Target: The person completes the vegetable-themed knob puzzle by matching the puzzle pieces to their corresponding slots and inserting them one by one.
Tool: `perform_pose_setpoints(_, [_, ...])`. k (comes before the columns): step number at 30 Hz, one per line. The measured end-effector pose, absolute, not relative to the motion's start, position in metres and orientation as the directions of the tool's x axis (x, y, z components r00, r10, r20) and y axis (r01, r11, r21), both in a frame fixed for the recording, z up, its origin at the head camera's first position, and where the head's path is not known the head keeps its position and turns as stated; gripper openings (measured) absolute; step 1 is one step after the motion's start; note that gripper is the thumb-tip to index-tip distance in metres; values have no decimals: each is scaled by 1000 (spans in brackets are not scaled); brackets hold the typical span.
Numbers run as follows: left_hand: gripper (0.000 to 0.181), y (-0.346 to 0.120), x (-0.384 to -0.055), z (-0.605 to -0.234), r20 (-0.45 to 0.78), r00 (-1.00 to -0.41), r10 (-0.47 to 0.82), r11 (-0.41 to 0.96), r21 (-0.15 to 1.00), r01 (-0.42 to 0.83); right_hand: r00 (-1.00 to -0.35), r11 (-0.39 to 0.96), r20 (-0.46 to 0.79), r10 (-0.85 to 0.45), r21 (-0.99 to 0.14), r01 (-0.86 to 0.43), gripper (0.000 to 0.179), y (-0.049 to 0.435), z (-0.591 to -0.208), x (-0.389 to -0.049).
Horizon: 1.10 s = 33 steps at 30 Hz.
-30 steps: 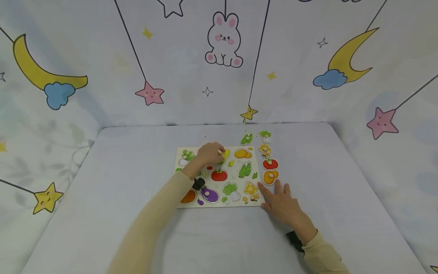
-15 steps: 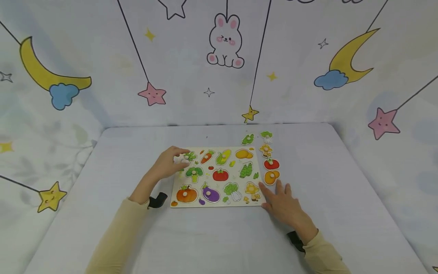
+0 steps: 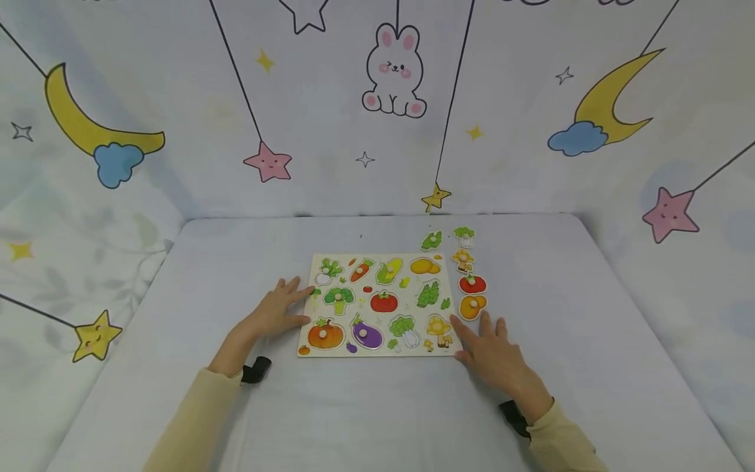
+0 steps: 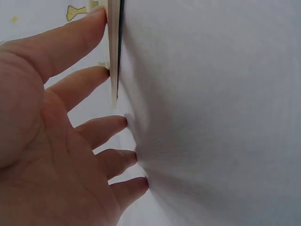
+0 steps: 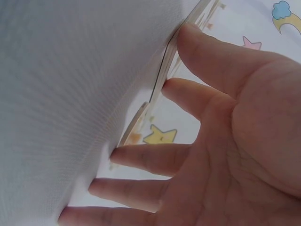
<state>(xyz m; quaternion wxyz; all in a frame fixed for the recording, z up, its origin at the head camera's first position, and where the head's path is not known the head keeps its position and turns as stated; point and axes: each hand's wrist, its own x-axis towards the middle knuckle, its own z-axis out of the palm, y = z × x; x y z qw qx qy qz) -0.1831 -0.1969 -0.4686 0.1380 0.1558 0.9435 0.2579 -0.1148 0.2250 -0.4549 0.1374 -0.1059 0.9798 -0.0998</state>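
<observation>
A cream vegetable puzzle board (image 3: 354, 314) lies flat on the table. At its left edge my left hand (image 3: 272, 313) is spread, thumb and index fingertips touching the board and the other fingertips on the cloth. My right hand (image 3: 494, 362) lies spread likewise at the right edge, thumb and index finger against the board. Knobbed pieces sit in the board, including a carrot (image 3: 362, 269), a corn (image 3: 389, 270), a broccoli (image 3: 339, 300), a pumpkin (image 3: 326, 335) and an eggplant (image 3: 367, 334). Printed pictures such as the board's tomato (image 3: 384, 302) show without knobs.
Loose knobbed pieces lie beyond the board's right side: a pea pod (image 3: 432, 240), a bok choy (image 3: 464, 236), a mushroom (image 3: 463, 261), a tomato (image 3: 473, 284) and an orange-yellow potato (image 3: 472, 307). White cloth (image 3: 377, 419) covers the table, with a printed curtain (image 3: 330, 98) behind.
My left hand has moved from over the corn, past the radish at the upper left, down to the board's left edge, its fingers spreading. The right hand stays at the right edge.
</observation>
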Motion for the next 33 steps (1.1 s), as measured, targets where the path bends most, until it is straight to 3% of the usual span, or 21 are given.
perform_pose_setpoints(7, [66,-197,-182,-476,-153,-912,380,810,532,248,-934,957,-263,-242,-225,-184,67,231,-446,-121])
perform_pose_setpoints(16, [66,-206,-175,-475,-134,-928,347,795,567,215,-979,886,-153,-131,-461,-47,46,253,-434,-175])
perform_pose_setpoints(23, [67,-207,-177,-479,-155,-923,352,773,605,193,-941,895,-306,-148,-445,4,36,256,-444,-204])
perform_pose_setpoints(33, [67,-202,-179,-478,-167,-919,358,765,617,186,-937,862,-330,-118,-503,69,20,257,-455,-217])
